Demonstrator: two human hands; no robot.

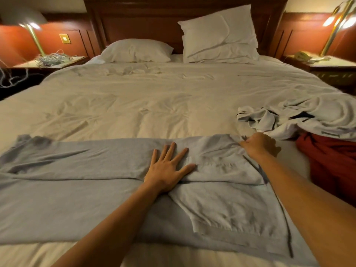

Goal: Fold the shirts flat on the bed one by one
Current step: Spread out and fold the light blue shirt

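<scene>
A grey shirt (81,199) lies spread across the near part of the bed (154,105), its far side folded over towards me. My left hand (167,168) presses flat on the folded part near the middle, fingers spread. At the shirt's far right corner my right hand (259,144) pinches the fabric with curled fingers. A crumpled white shirt with dark trim (289,120) lies to the right, and a red garment (331,160) sits bunched below it at the bed's right edge.
Two white pillows (219,35) lean at the wooden headboard (146,22). Nightstands stand on both sides: the left one (57,63) holds a lamp and tangled cords, the right one (327,64) a lamp and a phone.
</scene>
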